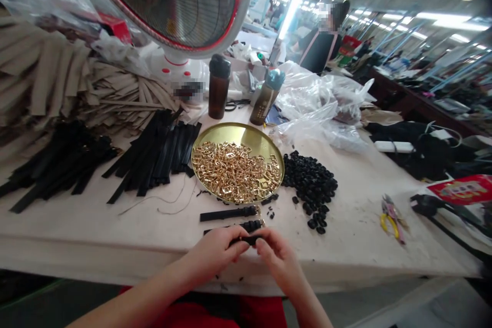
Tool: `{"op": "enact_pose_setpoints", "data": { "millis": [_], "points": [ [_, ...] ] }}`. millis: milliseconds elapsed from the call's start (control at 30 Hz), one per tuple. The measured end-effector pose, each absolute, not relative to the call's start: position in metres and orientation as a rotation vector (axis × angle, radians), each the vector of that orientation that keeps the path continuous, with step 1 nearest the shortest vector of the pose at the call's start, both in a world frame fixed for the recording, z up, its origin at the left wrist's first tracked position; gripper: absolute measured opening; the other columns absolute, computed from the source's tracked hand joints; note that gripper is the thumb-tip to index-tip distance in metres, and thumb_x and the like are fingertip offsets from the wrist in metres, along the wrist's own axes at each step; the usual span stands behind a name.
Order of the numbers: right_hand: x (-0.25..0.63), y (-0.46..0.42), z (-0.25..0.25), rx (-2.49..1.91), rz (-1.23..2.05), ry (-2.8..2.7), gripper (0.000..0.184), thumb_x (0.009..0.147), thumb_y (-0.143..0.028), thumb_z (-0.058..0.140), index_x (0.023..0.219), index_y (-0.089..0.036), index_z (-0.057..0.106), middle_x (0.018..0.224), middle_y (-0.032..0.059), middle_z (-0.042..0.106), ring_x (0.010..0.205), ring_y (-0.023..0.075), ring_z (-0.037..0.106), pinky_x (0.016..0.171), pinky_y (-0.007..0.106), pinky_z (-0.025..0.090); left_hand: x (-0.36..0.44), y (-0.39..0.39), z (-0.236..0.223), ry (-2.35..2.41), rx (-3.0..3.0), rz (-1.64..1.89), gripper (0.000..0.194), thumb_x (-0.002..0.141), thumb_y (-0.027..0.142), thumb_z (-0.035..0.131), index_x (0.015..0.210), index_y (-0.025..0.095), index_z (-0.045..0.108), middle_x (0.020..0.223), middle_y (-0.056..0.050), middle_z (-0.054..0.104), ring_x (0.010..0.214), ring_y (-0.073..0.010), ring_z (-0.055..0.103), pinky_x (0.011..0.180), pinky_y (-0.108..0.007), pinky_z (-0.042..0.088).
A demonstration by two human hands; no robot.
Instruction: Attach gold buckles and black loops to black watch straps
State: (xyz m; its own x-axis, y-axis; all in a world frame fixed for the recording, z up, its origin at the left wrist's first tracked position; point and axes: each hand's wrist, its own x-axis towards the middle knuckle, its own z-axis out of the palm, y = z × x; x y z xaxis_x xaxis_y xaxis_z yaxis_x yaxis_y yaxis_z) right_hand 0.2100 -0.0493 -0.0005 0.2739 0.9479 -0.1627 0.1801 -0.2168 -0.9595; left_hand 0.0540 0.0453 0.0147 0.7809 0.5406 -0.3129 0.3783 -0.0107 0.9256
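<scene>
Close to the table's front edge, my left hand and my right hand pinch a short black strap between them. Fingers cover most of it, so its ends are hidden. Just beyond lie two more black straps with gold buckles; the farther strap is in full view, and the nearer strap is partly behind my left hand. A round gold tray behind them holds a heap of small gold buckles. To its right is a pile of small black loops.
Bundles of black straps and beige strips cover the left. A heater or fan, two bottles and plastic bags stand behind. Pliers lie at right. A person is in the background.
</scene>
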Motion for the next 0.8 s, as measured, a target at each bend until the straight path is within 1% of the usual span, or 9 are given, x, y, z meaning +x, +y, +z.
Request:
{"op": "enact_pose_setpoints", "data": {
  "millis": [67, 133, 200, 267, 367, 467, 600, 733, 800],
  "points": [
    [0.239, -0.034, -0.004, -1.74, 0.832, -1.059, 0.022, 0.079, -0.037, 0.05, 0.087, -0.019, 0.06, 0.072, 0.0023, 0.061, 0.067, 0.0163, 0.054, 0.062, 0.027, 0.042, 0.056, 0.051, 0.015, 0.824, 1.661, 0.146, 0.021, 0.08, 0.034, 0.043, 0.081, 0.018, 0.056, 0.058, 0.004, 0.051, 0.056, -0.0114, 0.049, 0.055, -0.021, 0.035],
    [0.266, -0.011, -0.008, -1.884, 0.568, -1.12, 0.022, 0.08, -0.037, 0.048, 0.086, -0.018, 0.058, 0.073, 0.0032, 0.06, 0.066, 0.0165, 0.054, 0.061, 0.028, 0.042, 0.058, 0.056, 0.014, 0.891, 1.638, 0.169, 0.022, 0.08, 0.036, 0.042, 0.082, 0.018, 0.054, 0.056, 0.006, 0.049, 0.055, -0.0109, 0.047, 0.055, -0.021, 0.033],
    [0.287, 0.016, -0.014, -2.037, 0.328, -1.296, 0.021, 0.081, -0.033, 0.046, 0.087, -0.017, 0.058, 0.08, 0.0051, 0.06, 0.066, 0.0159, 0.054, 0.061, 0.027, 0.041, 0.058, 0.058, 0.012, 0.901, 1.61, 0.17, 0.022, 0.08, 0.036, 0.042, 0.083, 0.018, 0.053, 0.056, 0.006, 0.048, 0.054, -0.0104, 0.046, 0.055, -0.02, 0.033],
    [0.296, 0.042, -0.019, -2.153, 0.182, -1.468, 0.017, 0.079, -0.029, 0.048, 0.085, -0.017, 0.059, 0.082, 0.0059, 0.059, 0.066, 0.0157, 0.054, 0.061, 0.027, 0.039, 0.058, 0.058, 0.01, 0.904, 1.588, 0.167, 0.022, 0.08, 0.037, 0.042, 0.083, 0.018, 0.053, 0.056, 0.006, 0.048, 0.054, -0.0103, 0.045, 0.054, -0.02, 0.033],
    [0.297, 0.07, -0.025, -2.2, 0.13, -1.587, 0.01, 0.074, -0.023, 0.053, 0.07, -0.018, 0.06, 0.074, 0.0053, 0.058, 0.062, 0.0162, 0.052, 0.058, 0.028, 0.034, 0.055, 0.056, 0.007, 0.933, 1.56, 0.192, 0.023, 0.08, 0.037, 0.043, 0.083, 0.017, 0.053, 0.055, 0.006, 0.047, 0.053, -0.0101, 0.045, 0.054, -0.02, 0.033],
    [0.292, 0.076, -0.028, -2.208, 0.078, -1.651, 0.016, 0.075, -0.019, 0.05, 0.06, -0.018, 0.056, 0.067, 0.0047, 0.055, 0.06, 0.0156, 0.05, 0.058, 0.027, 0.032, 0.048, 0.055, 0.006, 0.944, 1.527, 0.217, 0.024, 0.08, 0.038, 0.043, 0.083, 0.017, 0.052, 0.056, 0.006, 0.047, 0.053, -0.0098, 0.044, 0.053, -0.019, 0.033],
    [0.287, 0.065, -0.025, -2.185, 0.021, -1.694, 0.016, 0.079, -0.023, 0.046, 0.067, -0.018, 0.056, 0.075, 0.0057, 0.056, 0.065, 0.0164, 0.051, 0.061, 0.027, 0.033, 0.042, 0.052, 0.006, 0.934, 1.5, 0.264, 0.024, 0.08, 0.039, 0.043, 0.084, 0.017, 0.051, 0.056, 0.006, 0.046, 0.053, -0.0093, 0.043, 0.053, -0.019, 0.034],
    [0.271, 0.05, -0.022, -2.111, 0.081, -1.831, 0.017, 0.078, -0.028, 0.049, 0.066, -0.02, 0.058, 0.073, 0.0033, 0.059, 0.068, 0.0162, 0.054, 0.064, 0.026, 0.036, 0.042, 0.046, 0.009, 0.905, 1.524, 0.29, 0.023, 0.08, 0.038, 0.043, 0.083, 0.017, 0.051, 0.054, 0.006, 0.046, 0.052, -0.0093, 0.043, 0.053, -0.02, 0.034],
    [0.267, 0.044, -0.021, -2.083, 0.107, -1.869, 0.016, 0.079, -0.032, 0.049, 0.073, -0.022, 0.06, 0.08, 0.0023, 0.061, 0.073, 0.0157, 0.055, 0.066, 0.025, 0.037, 0.04, 0.043, 0.01, 0.887, 1.543, 0.3, 0.023, 0.08, 0.038, 0.043, 0.083, 0.017, 0.051, 0.055, 0.006, 0.046, 0.053, -0.0092, 0.043, 0.054, -0.02, 0.034]
  ]
}}
